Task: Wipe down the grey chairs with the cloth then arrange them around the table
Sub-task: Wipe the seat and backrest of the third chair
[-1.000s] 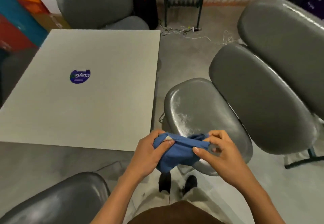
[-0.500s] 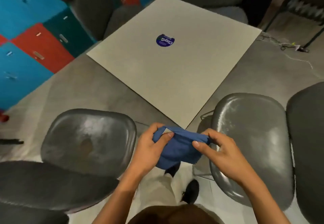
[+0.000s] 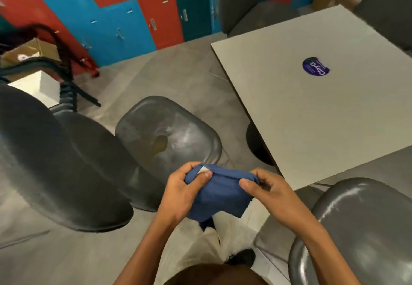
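Left of the table (image 3: 323, 111) you have open floor (image 3: 178, 73) running back to the lockers (image 3: 133, 17). A dusty grey chair (image 3: 167, 133) blocks the near-left side, another grey chair (image 3: 356, 229) crowds the table's near corner, and stacked chairs (image 3: 55, 162) stand farther left.

I am standing in what looks like a common room or canteen of a school or workplace. Beyond my hands, along the far wall, runs a bank of lockers (image 3: 142, 17) with red, blue and teal doors, each with a small handle. To the right of my hands is a square grey table (image 3: 334, 111) with a round blue sticker (image 3: 315, 66) on its top. Moulded grey chairs (image 3: 167, 133) stand on both sides of me on a bare concrete floor (image 3: 174, 75). Far off to my left, a cardboard box (image 3: 29, 50) sits among stacked dark chair frames.
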